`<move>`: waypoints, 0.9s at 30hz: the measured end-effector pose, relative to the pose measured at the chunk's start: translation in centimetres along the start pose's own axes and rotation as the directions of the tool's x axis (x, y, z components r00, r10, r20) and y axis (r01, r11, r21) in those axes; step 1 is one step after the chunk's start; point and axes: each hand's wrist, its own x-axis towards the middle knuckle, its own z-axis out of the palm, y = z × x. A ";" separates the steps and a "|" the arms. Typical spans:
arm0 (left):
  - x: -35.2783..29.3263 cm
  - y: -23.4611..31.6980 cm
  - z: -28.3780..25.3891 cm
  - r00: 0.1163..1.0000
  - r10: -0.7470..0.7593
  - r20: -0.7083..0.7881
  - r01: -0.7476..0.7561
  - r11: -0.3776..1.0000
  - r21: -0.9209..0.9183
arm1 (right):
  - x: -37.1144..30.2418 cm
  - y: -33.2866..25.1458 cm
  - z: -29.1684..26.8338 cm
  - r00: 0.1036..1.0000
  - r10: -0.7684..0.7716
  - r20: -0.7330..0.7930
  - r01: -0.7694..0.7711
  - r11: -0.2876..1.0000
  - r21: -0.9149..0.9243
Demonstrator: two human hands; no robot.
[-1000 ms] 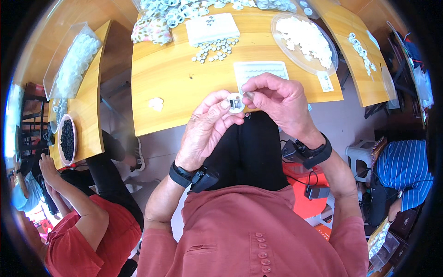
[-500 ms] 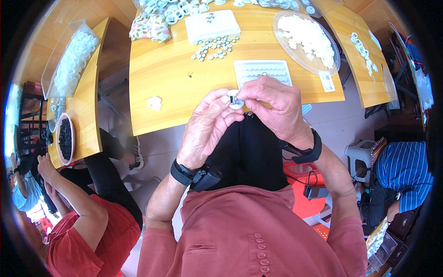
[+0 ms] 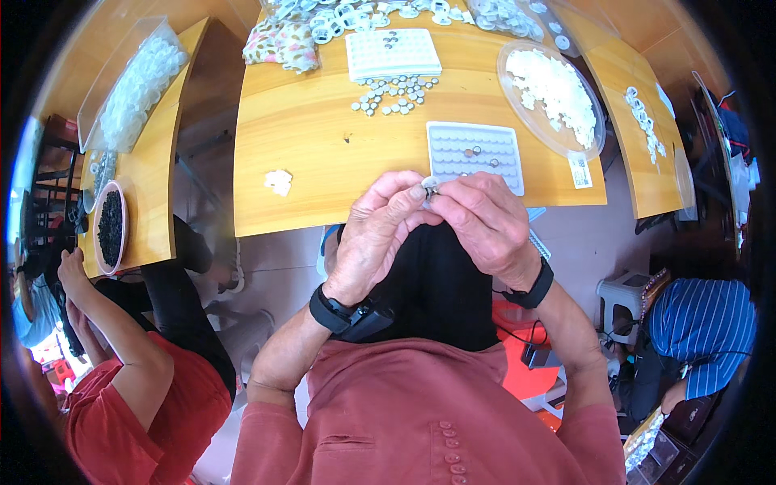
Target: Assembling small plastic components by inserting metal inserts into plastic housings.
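Two hands meet just in front of the surface's [image 3: 315, 129] near edge: the left hand [image 3: 370, 234] and the right hand [image 3: 493, 230]. Both sets of fingers [image 3: 465, 194] are narrow, pinching one small round white piece [image 3: 431, 185] between them; its details are partly covered. One scalloped tray [image 3: 444, 145] sits just beyond the right hand, bearing at least three small items. Farther back, one white tray [image 3: 365, 50] carries about five dark bits, with loose discs [image 3: 396, 108], too many to count exactly, before it. One tub [image 3: 517, 103] stands right.
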 end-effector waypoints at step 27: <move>1.7 0.4 -0.5 0.993 -0.118 -0.013 0.118 0.993 0.004 | 2.1 2.1 0.4 0.886 0.415 0.204 -0.462 0.819 0.340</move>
